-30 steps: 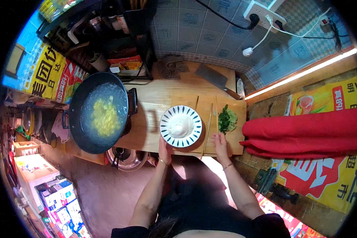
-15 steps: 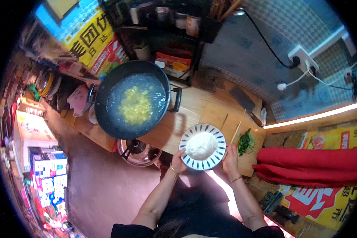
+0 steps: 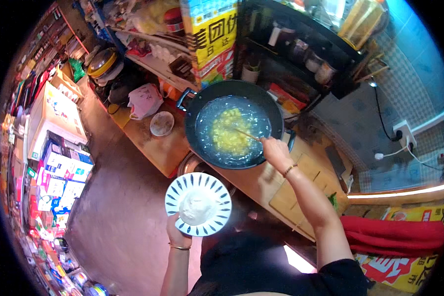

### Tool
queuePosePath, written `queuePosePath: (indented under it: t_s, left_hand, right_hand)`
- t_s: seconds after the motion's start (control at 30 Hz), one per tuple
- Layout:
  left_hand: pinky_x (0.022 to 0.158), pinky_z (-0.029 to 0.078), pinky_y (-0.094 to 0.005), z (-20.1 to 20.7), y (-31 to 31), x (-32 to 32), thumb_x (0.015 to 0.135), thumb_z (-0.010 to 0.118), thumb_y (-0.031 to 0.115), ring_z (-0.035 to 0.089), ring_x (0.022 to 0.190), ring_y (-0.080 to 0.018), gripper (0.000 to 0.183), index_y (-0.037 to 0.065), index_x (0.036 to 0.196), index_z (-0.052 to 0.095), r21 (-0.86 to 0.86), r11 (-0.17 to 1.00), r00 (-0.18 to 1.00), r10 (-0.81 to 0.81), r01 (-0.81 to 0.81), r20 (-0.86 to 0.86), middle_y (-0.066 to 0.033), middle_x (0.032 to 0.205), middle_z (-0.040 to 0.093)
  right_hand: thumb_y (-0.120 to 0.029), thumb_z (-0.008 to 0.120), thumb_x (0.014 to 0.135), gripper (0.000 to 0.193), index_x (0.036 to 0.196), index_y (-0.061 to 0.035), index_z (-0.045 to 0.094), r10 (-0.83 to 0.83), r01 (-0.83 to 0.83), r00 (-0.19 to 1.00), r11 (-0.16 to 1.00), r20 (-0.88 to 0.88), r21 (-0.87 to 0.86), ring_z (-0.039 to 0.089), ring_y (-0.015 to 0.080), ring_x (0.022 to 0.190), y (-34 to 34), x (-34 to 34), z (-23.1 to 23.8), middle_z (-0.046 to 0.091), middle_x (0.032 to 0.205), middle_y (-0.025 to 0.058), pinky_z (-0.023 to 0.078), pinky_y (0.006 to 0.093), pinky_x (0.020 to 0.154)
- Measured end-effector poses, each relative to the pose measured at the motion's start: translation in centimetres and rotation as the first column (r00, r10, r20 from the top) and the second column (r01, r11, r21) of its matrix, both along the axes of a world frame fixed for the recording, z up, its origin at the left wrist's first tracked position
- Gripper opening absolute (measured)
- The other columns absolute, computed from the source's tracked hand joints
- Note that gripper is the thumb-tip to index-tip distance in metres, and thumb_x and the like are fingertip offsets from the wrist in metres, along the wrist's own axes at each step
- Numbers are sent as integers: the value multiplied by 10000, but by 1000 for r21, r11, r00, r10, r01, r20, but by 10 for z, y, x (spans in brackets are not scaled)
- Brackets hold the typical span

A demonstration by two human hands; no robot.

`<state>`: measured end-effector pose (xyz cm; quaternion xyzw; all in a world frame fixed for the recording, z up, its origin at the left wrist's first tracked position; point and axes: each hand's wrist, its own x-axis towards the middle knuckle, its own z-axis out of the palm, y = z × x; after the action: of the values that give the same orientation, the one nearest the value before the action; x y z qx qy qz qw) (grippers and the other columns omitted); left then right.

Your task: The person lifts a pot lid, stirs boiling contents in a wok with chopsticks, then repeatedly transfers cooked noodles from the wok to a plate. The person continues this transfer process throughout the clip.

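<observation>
My left hand (image 3: 180, 235) grips the lower left edge of a white plate (image 3: 221, 190) patterned with dark petal marks. A mound of white powder like flour (image 3: 198, 206) lies on the plate, which is level and in front of the counter. My right hand (image 3: 276, 152) is closed round chopsticks (image 3: 247, 134), whose tips reach into a large black wok (image 3: 195, 106). Inside the wok, pale yellow chunks (image 3: 227, 133) sit in clear, bubbly liquid. Whether one or two chopsticks are held I cannot tell.
Left of the wok are a small bowl (image 3: 162, 123) and a pale plastic bag (image 3: 145, 101). A cutting board (image 3: 298, 195), a knife (image 3: 336, 157) and some greens (image 3: 333, 200) lie to the right, near a red cloth (image 3: 394, 234). Behind stands a black rack (image 3: 301, 34).
My right hand has left the plate, taken the chopsticks from the board and put them in the wok. The left hand alone now holds the plate, farther left. The view has turned left.
</observation>
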<state>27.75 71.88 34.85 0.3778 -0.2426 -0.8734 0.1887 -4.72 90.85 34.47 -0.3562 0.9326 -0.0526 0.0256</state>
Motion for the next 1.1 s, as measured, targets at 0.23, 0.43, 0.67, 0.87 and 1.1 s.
queuePosePath:
  t_s: [0.23,0.43,0.67,0.87,1.1]
  left_hand:
    - [878,433,-332,27,-50,1,823,478,207,548,1029,-194,384,21,1159,493,48,991,992,126,-126,3,-79,1107,571]
    - [914,405,-327,27,-77,-32,836,504,214,518,1079,-192,409,16,1193,474,36,997,997,71,-70,-36,-69,1163,547]
    - [944,379,-338,44,-72,-83,870,500,221,483,1123,-210,442,21,1257,422,-25,1000,995,-5,3,-95,-88,1226,505]
    - [960,377,-375,59,-57,-110,902,460,299,467,1154,-248,489,15,1292,383,-28,1000,990,-9,5,-139,-121,1272,470]
    - [979,359,-404,63,-38,-117,878,468,313,463,1158,-275,526,5,1295,375,-12,999,987,-47,46,-152,-126,1276,467]
  right_hand:
    - [-56,526,735,114,703,-31,633,83,-85,996,993,29,83,644,326,683,-67,-5,-29,634,720,190,521,406,590]
    - [-42,472,792,182,953,14,536,-84,79,994,994,66,74,609,359,750,-55,19,13,586,815,191,499,433,630]
    - [-69,532,852,200,1044,-13,529,219,79,845,851,488,-518,595,336,814,-48,109,64,598,902,187,480,385,690]
    - [-73,536,816,292,1107,-68,513,346,-199,860,904,375,-378,592,305,652,-48,128,79,545,786,126,495,390,564]
    - [-99,534,805,298,1101,-118,509,136,-74,976,940,168,-333,581,331,601,-35,86,67,542,758,110,470,437,502]
